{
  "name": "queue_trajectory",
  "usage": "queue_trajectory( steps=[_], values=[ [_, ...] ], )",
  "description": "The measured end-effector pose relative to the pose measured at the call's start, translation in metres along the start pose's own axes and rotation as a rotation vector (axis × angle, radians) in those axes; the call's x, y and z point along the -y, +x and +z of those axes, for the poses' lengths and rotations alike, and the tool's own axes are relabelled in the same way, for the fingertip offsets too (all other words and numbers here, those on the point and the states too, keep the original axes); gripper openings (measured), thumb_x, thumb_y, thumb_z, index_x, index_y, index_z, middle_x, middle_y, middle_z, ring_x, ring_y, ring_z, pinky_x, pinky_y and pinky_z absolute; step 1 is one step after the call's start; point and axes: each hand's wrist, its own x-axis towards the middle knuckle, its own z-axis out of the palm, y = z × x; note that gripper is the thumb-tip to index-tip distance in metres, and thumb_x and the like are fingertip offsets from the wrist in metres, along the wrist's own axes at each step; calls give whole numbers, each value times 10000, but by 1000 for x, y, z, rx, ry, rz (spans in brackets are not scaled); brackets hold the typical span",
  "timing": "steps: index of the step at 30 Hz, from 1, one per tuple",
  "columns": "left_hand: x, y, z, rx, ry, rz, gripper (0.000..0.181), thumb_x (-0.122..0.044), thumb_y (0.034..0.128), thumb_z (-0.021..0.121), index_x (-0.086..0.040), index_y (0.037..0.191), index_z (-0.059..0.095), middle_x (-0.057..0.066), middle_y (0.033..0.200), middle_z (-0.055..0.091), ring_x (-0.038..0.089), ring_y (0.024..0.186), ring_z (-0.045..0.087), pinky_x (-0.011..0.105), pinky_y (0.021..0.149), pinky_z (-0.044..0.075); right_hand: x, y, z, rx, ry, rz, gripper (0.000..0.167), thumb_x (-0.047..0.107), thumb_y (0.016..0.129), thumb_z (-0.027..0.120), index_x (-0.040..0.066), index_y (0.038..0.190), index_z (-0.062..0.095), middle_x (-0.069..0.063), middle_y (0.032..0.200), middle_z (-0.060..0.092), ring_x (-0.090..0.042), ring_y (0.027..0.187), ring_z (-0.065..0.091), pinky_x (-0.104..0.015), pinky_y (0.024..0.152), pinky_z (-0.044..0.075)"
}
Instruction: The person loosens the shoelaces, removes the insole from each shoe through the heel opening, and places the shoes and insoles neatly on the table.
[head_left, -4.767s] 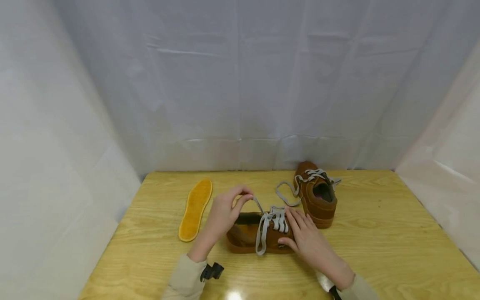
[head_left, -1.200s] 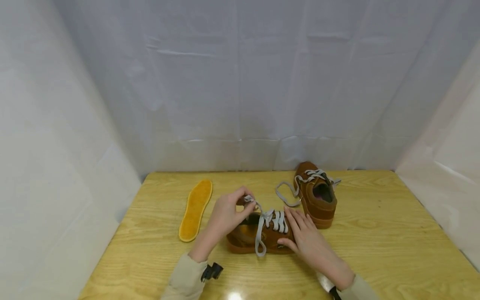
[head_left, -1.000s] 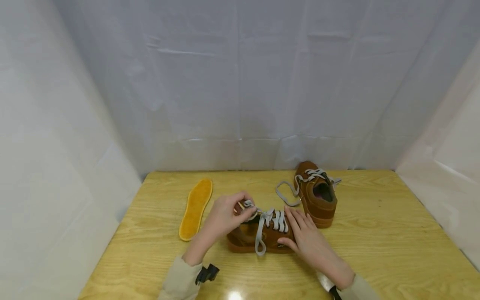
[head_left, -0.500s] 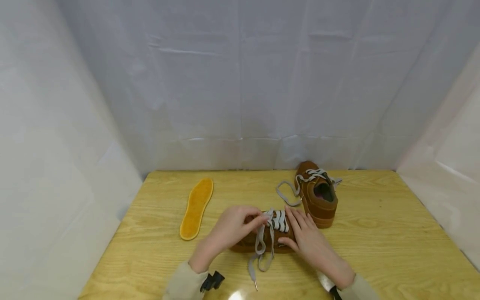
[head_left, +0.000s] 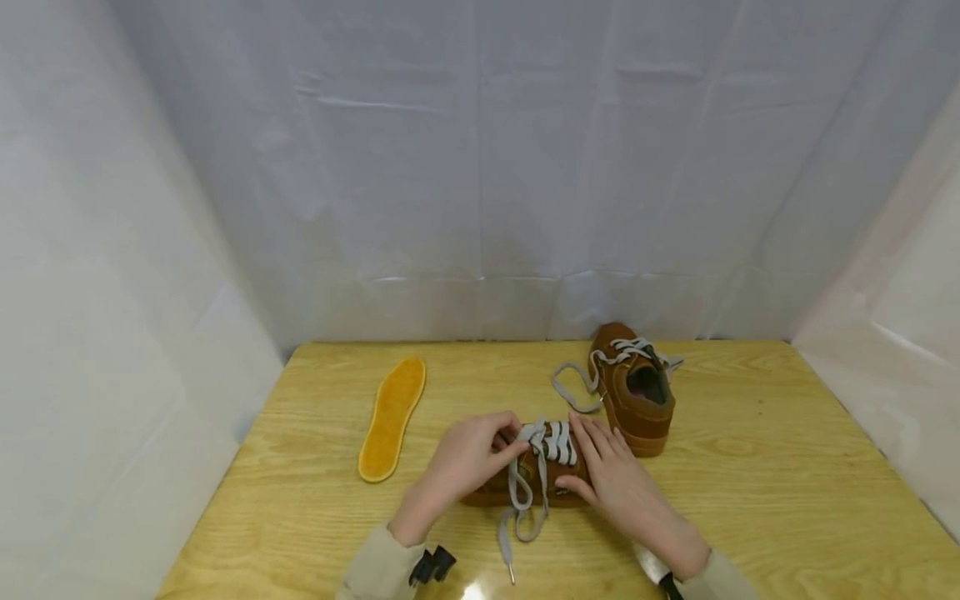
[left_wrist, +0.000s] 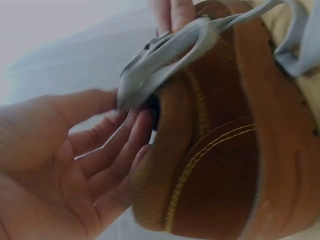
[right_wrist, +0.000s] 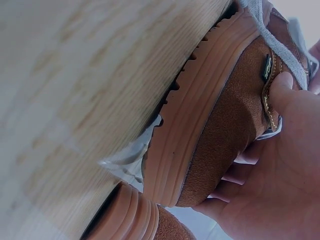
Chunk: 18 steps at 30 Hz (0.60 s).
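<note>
A brown shoe with grey laces lies on the table, toe to the right. My left hand is at its opening; in the left wrist view the thumb tip touches the grey shoelace, fingers just behind it, apparently pinching it by the tongue. The fingertips are partly hidden. My right hand grips the shoe's front part, thumb on the near side and fingers over the far side; in the right wrist view its thumb presses the brown upper. A lace end with a metal tip hangs over the near side onto the table.
A second brown shoe with loose grey laces stands behind, to the right. On the left lies a yellow insole. Pale sheeting encloses the back and sides of the wooden table.
My left hand has moved down and right from holding the lace over the opening to the tongue area. The loose lace end has dropped to the near side. My right hand has stayed put.
</note>
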Motion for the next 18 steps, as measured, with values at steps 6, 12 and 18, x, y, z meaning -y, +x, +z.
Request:
queue_trajectory(
  steps=[6, 12, 18],
  values=[
    [-2, 10, -15, -133, -11, -40, 169, -313, 1005, 657, -161, 1000, 731, -57, 826, 725, 66, 671, 663, 217, 570, 506, -2, -1, 2, -6, -8, -5, 856, 511, 955, 629, -33, 1550, 341, -249, 1514, 453, -437, 1353, 473, -625, 1066, 402],
    [-4, 27, -23, -279, -55, -88, 131, -299, 997, 671, -199, 1040, 743, -61, 762, 714, 30, 573, 571, 237, 504, 429, -3, 0, 2, 25, -6, 10, 870, 511, 955, 632, -16, 1568, 311, -241, 1532, 435, -426, 1378, 449, -618, 1089, 383],
    [-4, 40, -20, -349, -152, -41, 186, -261, 989, 686, -151, 1136, 719, 24, 941, 759, 165, 777, 717, 300, 643, 571, -3, 0, 3, 26, -6, 8, 872, 523, 960, 616, -18, 1569, 303, -236, 1535, 432, -420, 1378, 450, -618, 1093, 378]
  ],
)
